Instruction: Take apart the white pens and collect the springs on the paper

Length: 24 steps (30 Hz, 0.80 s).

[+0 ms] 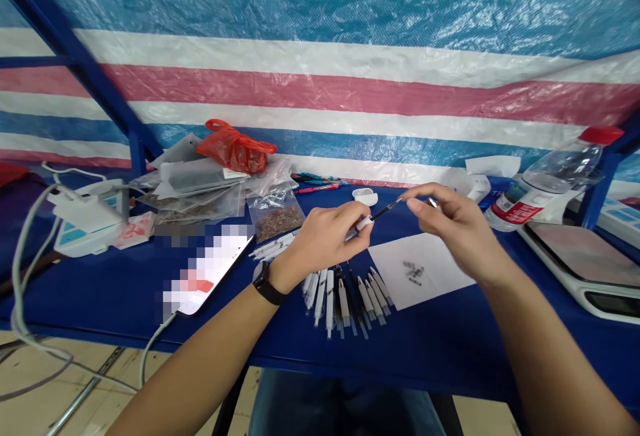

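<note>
My left hand (pixel 333 236) is closed around a white pen barrel (pixel 364 223). A thin dark pen refill (pixel 386 209) sticks out of the barrel, slanting up to the right. At the refill's far end, my right hand (pixel 445 219) pinches its tip between thumb and forefinger. Whether a spring sits there is too small to tell. Below the hands, several white pen barrels (pixel 329 299) and pen parts with pointed tips (pixel 376 296) lie fanned out on the blue table. Small spring-like pieces (pixel 414 273) rest on a white paper sheet (pixel 450 276).
A lit phone (pixel 215 276) lies on the left, near a power strip (pixel 90 223) with cables. Plastic bags (pixel 200 183), a red bag (pixel 237 148) and coloured pens (pixel 320 186) are behind. A white case (pixel 365 197), bottle (pixel 545 183) and scale (pixel 585 256) stand further right.
</note>
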### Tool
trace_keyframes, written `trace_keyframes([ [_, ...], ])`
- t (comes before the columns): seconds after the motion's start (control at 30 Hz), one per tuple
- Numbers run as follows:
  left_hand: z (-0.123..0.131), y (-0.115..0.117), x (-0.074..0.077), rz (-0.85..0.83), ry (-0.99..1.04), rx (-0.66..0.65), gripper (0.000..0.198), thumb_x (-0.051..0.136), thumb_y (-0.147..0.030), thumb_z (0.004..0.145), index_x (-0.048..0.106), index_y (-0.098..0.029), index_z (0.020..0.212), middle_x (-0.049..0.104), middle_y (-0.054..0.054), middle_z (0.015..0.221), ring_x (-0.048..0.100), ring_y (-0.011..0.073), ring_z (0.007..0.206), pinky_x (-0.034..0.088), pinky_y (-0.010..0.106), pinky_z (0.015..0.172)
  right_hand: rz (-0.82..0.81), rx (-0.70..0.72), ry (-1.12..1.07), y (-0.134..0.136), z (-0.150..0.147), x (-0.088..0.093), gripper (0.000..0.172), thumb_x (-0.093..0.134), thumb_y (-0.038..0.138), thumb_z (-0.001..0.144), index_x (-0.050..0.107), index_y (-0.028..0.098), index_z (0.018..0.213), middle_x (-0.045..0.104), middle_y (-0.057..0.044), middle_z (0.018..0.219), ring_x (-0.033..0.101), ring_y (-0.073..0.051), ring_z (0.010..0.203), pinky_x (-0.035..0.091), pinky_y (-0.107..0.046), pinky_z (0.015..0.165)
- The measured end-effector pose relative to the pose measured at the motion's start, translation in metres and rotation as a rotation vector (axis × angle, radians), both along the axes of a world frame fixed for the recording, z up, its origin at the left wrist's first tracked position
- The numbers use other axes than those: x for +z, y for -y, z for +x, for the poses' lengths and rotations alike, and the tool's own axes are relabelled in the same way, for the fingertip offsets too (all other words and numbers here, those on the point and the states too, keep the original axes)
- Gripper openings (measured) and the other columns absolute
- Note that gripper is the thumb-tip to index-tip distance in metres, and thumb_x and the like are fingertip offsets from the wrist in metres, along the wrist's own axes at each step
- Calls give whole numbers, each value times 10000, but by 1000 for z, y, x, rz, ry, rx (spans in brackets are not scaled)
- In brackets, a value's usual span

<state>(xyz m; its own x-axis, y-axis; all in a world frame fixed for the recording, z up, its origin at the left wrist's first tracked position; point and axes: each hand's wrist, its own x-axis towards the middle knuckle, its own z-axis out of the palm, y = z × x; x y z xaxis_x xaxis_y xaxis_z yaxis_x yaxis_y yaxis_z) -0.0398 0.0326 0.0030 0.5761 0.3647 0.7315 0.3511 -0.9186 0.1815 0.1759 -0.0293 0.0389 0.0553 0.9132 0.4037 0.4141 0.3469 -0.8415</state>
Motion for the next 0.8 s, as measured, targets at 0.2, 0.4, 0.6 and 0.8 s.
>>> trace_keyframes([
  [0.2,0,-1,-1,46,-19,-1,95,458,-234,1007,517,-204,940,593,-62,686,512,82,515,342,233,530,-334,81,600,9,53,-1,271,648,476,845,723,219,799,490,24,575,386,-135,496,278,-272,481],
  [0.4,4,-2,-3,45,-27,6,96,456,-222,995,502,-207,912,603,-61,686,512,80,515,333,231,523,-499,219,756,11,57,-9,182,649,381,818,736,221,826,412,40,564,402,-141,487,279,-267,498],
  [0.6,4,-3,-7,-7,-76,27,108,446,-249,992,510,-210,914,605,-56,685,515,85,516,347,234,532,-526,290,814,9,54,-11,129,604,273,832,711,208,801,583,-9,641,511,-164,536,341,-280,555],
  [0.8,5,-2,-6,-14,-94,15,135,431,-264,1007,503,-209,907,614,-51,714,531,82,532,352,237,536,-535,305,820,7,50,-8,134,614,293,831,701,212,770,621,-20,624,517,-171,517,332,-280,534],
])
